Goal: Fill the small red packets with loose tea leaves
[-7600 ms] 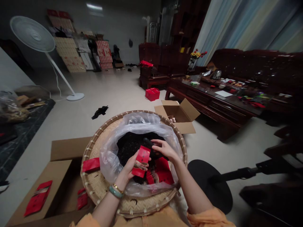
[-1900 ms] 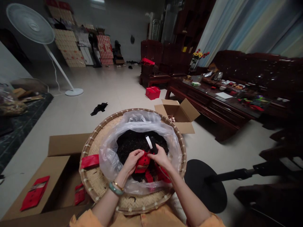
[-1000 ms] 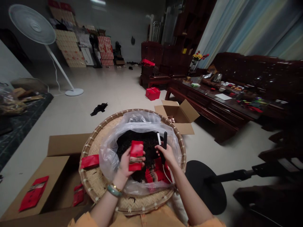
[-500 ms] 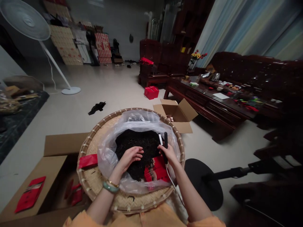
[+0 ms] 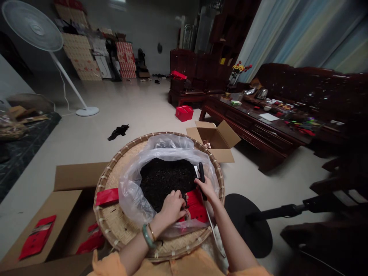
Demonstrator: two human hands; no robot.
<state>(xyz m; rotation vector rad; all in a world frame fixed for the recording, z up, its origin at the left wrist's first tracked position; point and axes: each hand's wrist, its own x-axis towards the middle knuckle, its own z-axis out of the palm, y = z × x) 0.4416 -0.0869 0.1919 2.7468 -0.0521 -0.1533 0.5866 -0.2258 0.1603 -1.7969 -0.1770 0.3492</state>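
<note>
Left hand (image 5: 172, 209), no longer lifting a red packet, has dropped to the near edge of the dark loose tea leaves (image 5: 163, 180), fingers curled beside the stacked red packets (image 5: 196, 207); whether it grips one cannot be told. Right hand (image 5: 207, 189) clenches a black corded tool (image 5: 202, 180) just above them, inside a plastic liner (image 5: 129, 203) on a bamboo tray (image 5: 97, 226).

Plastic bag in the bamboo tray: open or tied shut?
Open: the plastic bag sits spread over the bamboo tray, its wide mouth showing dark loose leaves inside.
</note>
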